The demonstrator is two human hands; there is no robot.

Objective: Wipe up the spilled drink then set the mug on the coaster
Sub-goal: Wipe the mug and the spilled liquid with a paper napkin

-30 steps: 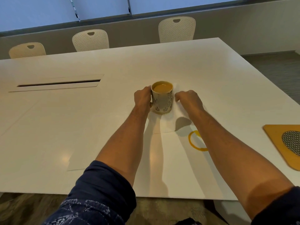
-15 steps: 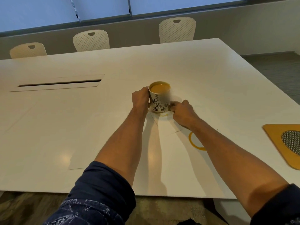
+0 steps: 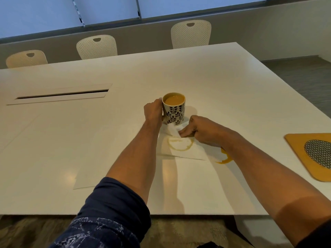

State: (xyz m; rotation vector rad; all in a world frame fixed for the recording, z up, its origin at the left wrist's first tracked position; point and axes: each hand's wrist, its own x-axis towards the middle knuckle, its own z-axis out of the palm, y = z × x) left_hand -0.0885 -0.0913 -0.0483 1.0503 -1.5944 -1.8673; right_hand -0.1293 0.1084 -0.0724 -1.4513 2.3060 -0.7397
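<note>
While the left hand (image 3: 153, 114) grips the mug (image 3: 174, 109) at its left side, apparently lifted or tipped just clear, the right hand (image 3: 198, 130) pinches the white paper towel (image 3: 186, 149) at its far edge, likely to pull it free for wiping. Mug is mid-table, upright, long axis vertical, mouth up, nearly full. Towel lies flat, showing a ring stain; spill ring (image 3: 226, 159) just right of it, partly under the forearm. Coaster (image 3: 300, 149) sits far right, well apart.
</note>
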